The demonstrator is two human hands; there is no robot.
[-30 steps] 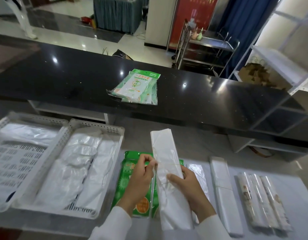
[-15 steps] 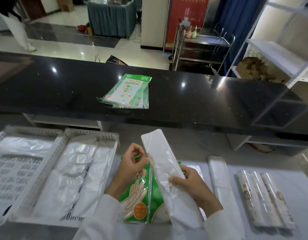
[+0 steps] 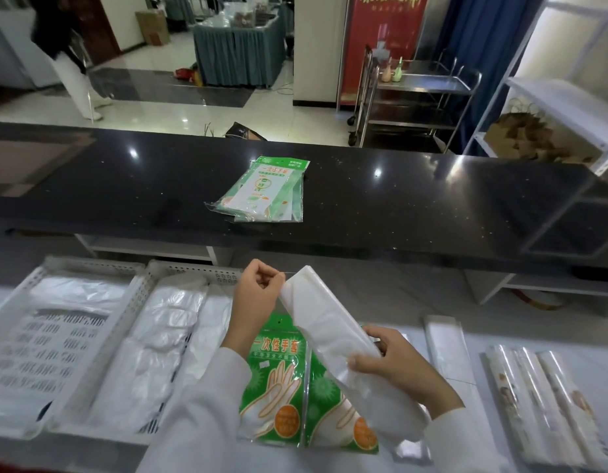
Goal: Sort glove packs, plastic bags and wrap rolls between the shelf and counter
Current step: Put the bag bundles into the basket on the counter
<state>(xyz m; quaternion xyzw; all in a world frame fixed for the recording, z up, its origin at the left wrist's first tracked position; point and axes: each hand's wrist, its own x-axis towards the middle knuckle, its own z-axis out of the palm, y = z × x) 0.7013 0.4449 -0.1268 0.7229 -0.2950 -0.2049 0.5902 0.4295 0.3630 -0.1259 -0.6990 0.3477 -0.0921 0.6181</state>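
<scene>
My right hand (image 3: 396, 365) grips a long white bundle of plastic bags (image 3: 324, 320), tilted up to the left above the shelf. My left hand (image 3: 256, 297) pinches something thin at the bundle's top end, perhaps a band. Under the bundle lie two green glove packs (image 3: 277, 377) on the white shelf. More green glove packs (image 3: 265, 191) lie in a small pile on the black counter (image 3: 125, 179). Three wrap rolls (image 3: 541, 404) lie at the shelf's right end, next to another flat white bag pack (image 3: 447, 353).
Two white perforated trays (image 3: 193, 269) with loose clear plastic bags stand at the left of the shelf. Beyond the counter are a steel trolley (image 3: 418, 93), a white rack (image 3: 569, 107) with brown paper bags, and a person (image 3: 67, 56) walking at far left.
My left hand has risen from the bundle's middle to its top end. The bundle has tipped further left, uncovering the green glove packs beneath. The view has tilted up.
</scene>
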